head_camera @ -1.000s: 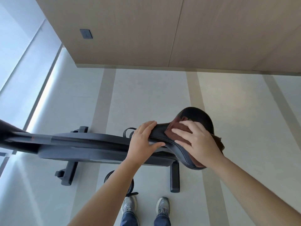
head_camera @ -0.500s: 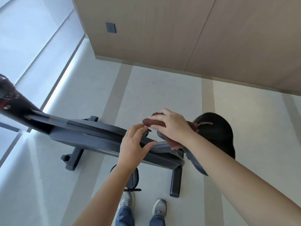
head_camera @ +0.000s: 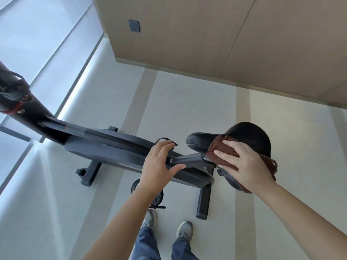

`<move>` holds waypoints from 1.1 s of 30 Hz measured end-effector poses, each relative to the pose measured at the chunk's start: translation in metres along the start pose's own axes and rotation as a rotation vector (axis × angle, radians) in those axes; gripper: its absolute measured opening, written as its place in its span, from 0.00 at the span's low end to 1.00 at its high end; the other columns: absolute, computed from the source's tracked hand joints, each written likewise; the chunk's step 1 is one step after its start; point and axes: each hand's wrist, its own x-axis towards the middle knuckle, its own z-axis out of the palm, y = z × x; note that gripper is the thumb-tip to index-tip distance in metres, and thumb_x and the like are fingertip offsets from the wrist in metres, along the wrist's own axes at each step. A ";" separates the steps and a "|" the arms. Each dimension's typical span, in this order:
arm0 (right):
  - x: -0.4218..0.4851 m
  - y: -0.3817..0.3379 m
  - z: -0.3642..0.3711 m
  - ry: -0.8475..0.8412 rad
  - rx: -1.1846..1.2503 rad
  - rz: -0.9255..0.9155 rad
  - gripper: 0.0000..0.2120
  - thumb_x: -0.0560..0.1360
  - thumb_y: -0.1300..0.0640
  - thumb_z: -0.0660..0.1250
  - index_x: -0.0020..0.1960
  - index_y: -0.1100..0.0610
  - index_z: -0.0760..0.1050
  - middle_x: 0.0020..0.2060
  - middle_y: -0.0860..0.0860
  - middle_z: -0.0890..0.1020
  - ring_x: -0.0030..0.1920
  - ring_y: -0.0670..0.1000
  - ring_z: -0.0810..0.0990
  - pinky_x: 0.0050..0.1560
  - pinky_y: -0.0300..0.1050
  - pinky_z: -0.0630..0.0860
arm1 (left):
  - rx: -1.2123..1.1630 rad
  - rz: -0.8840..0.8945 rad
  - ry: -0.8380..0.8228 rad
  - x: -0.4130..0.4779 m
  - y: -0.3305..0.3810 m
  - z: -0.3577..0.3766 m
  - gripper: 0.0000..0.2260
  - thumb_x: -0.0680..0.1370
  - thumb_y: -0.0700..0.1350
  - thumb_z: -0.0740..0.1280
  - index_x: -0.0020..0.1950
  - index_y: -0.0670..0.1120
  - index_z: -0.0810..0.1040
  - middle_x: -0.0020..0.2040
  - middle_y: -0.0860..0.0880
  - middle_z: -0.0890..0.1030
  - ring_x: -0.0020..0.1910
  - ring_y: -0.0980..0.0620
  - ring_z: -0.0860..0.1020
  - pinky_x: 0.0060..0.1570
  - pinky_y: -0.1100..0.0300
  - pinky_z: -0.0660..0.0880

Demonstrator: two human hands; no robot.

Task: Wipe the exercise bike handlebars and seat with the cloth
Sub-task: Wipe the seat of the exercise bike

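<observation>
Since half a sec ago our right hand (head_camera: 247, 164) & the cloth (head_camera: 219, 149) have slid back along the seat (head_camera: 247, 134), off its nose onto its near flank. Our left hand (head_camera: 159, 164) has come away & hovers left of the seat, fingers spread, holding nothing. Right fingers lie flat, pressing the cloth on the seat, not curled round it. Cloth: dark brown, soft, bunched in folds. Seat: black, smooth, leather-like, pale stitching along the edge, narrow rounded nose widening to a broad back.
</observation>
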 end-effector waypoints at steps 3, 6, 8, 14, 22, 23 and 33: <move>0.036 -0.016 0.012 0.043 0.029 0.011 0.17 0.70 0.56 0.72 0.58 0.54 0.78 0.58 0.59 0.78 0.55 0.63 0.76 0.54 0.59 0.75 | 0.001 0.021 -0.035 0.006 0.014 0.013 0.27 0.67 0.52 0.74 0.62 0.42 0.72 0.62 0.46 0.74 0.61 0.48 0.70 0.59 0.58 0.65; 0.053 -0.024 0.019 0.006 -0.025 0.011 0.17 0.72 0.54 0.69 0.60 0.52 0.77 0.59 0.59 0.77 0.55 0.63 0.76 0.54 0.59 0.75 | 0.007 0.028 -0.042 0.012 0.022 0.022 0.29 0.68 0.52 0.74 0.64 0.43 0.71 0.65 0.46 0.72 0.62 0.48 0.69 0.61 0.58 0.63; 0.037 -0.016 0.011 -0.031 -0.020 0.010 0.17 0.71 0.55 0.70 0.60 0.52 0.76 0.59 0.58 0.77 0.55 0.62 0.76 0.51 0.57 0.76 | 0.010 0.032 -0.032 0.013 0.028 0.027 0.28 0.68 0.52 0.74 0.64 0.44 0.70 0.65 0.47 0.72 0.62 0.48 0.69 0.60 0.58 0.63; -0.064 0.033 -0.025 0.051 -0.002 0.141 0.19 0.66 0.60 0.75 0.55 0.53 0.80 0.55 0.56 0.80 0.52 0.61 0.78 0.48 0.55 0.78 | 0.029 0.051 -0.070 0.018 0.052 0.044 0.30 0.68 0.50 0.74 0.66 0.41 0.69 0.66 0.46 0.71 0.64 0.45 0.69 0.63 0.47 0.65; 0.015 0.049 -0.012 0.116 0.103 0.330 0.16 0.72 0.55 0.69 0.59 0.53 0.77 0.62 0.56 0.75 0.62 0.61 0.70 0.61 0.56 0.69 | 0.143 0.119 -0.052 0.032 0.061 0.056 0.29 0.67 0.50 0.75 0.63 0.39 0.72 0.63 0.44 0.74 0.63 0.43 0.69 0.60 0.50 0.65; 0.022 0.051 -0.011 0.093 0.089 0.360 0.16 0.73 0.54 0.68 0.61 0.51 0.76 0.64 0.54 0.73 0.63 0.60 0.68 0.62 0.56 0.68 | 0.155 0.130 -0.062 0.036 0.062 0.058 0.29 0.66 0.51 0.75 0.63 0.39 0.72 0.63 0.44 0.74 0.63 0.42 0.69 0.60 0.50 0.65; -0.040 0.025 -0.002 0.207 0.068 0.291 0.15 0.69 0.56 0.72 0.56 0.54 0.79 0.58 0.57 0.78 0.55 0.63 0.76 0.52 0.58 0.75 | 0.164 0.089 -0.052 0.049 0.064 0.073 0.30 0.62 0.56 0.76 0.59 0.43 0.76 0.58 0.47 0.77 0.58 0.43 0.72 0.57 0.50 0.64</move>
